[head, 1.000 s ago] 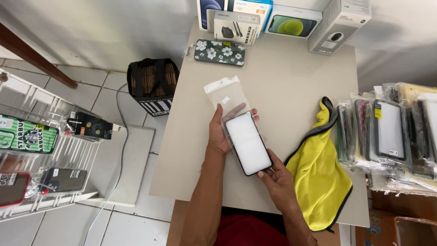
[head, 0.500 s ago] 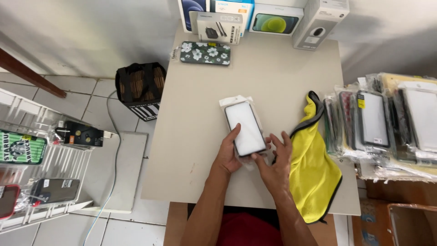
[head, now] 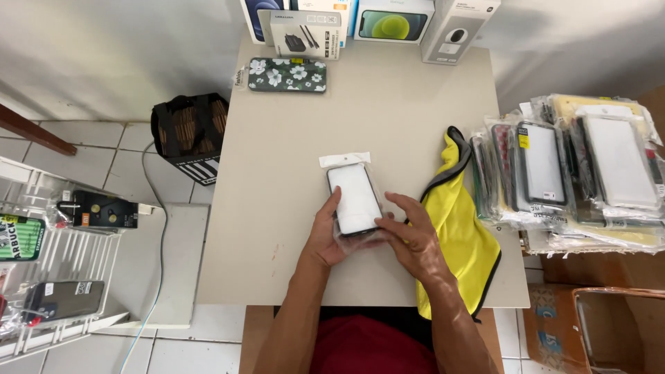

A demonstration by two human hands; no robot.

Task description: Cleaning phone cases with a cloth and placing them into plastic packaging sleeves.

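Note:
A phone case with a white face lies on the beige table, on top of its clear plastic sleeve. My left hand grips the case's lower left edge. From the right, my right hand has its fingers pressed on the lower right corner. Both hands rest low on the table around the case.
A yellow cloth lies right of my hands. Several packaged phone cases are stacked at the right. A floral case and product boxes stand at the table's far edge. A black basket and a white wire rack are on the floor, left.
The case was held up above the sleeve; it has come down onto the sleeve on the table, and both hands have settled at its lower end.

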